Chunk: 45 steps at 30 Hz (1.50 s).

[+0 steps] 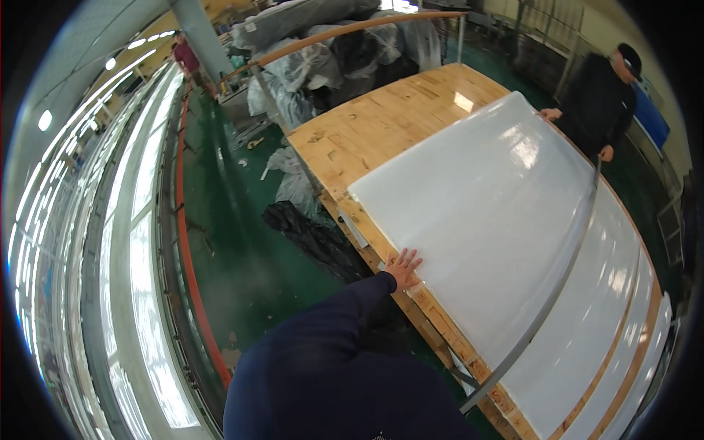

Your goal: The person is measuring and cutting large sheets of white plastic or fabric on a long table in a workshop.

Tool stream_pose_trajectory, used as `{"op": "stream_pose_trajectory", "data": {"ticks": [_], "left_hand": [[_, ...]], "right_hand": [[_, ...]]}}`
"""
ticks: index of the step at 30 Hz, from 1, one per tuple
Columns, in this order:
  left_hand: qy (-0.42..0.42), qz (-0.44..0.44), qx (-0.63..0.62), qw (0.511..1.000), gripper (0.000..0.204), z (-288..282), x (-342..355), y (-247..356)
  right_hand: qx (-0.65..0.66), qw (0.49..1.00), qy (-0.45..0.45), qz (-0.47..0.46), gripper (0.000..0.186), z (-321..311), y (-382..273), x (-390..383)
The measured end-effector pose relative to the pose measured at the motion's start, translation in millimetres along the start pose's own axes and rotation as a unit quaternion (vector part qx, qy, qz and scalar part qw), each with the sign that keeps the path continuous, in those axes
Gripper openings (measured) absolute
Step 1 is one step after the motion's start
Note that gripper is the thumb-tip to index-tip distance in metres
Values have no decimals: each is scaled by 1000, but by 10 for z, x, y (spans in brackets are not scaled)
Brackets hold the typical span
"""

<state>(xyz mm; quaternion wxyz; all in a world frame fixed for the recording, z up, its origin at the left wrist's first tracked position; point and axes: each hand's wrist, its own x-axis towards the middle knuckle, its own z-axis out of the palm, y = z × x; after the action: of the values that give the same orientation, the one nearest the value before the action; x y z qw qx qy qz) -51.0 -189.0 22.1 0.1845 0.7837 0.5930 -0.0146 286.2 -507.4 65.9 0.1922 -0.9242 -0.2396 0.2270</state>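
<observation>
My left hand [402,268] rests with fingers spread on the near left edge of a glossy white sheet [469,220], laid over a wooden table [389,110]. A long grey straight bar [550,301] runs across the white sheets, from the far side down past the near edge by my body. A co-worker in dark clothing and a cap [598,95] stands across the table, one hand at the sheet's edge, the other at the bar's far end. My right hand is not in view; my dark-clothed body fills the lower middle.
Bundles wrapped in plastic [315,59] lie behind a rail [396,18]. Black plastic [308,231] lies on the green floor left of the table. A long line with shiny panels [147,279] and a red rail [191,271] runs along the left, where another person [187,55] stands far back.
</observation>
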Motion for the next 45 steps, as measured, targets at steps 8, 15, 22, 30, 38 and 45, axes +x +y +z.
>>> {"op": "stream_pose_trajectory", "data": {"ticks": [8,15,22,30,38,45], "left_hand": [[-9,158,78,984,75,22,-90,-386],[-20,205,99,974,68,-157,85,-342],[-80,321,46,943,69,-318,484,-710],[-144,429,26,891,66,-374,721,-1027],[-141,413,66,897,63,-405,752,-1228],[-99,407,1,908,72,-416,669,-1222]], "right_hand": [[-2,1000,-13,-12,61,-47,-298,-64],[8,1000,-9,15,56,-63,-578,-308],[24,997,10,68,50,-78,-1158,-904],[45,995,37,85,40,-29,-1758,-1525],[103,958,148,-222,65,377,-1409,-1061],[64,991,119,14,53,-149,-1617,-1437]]}}
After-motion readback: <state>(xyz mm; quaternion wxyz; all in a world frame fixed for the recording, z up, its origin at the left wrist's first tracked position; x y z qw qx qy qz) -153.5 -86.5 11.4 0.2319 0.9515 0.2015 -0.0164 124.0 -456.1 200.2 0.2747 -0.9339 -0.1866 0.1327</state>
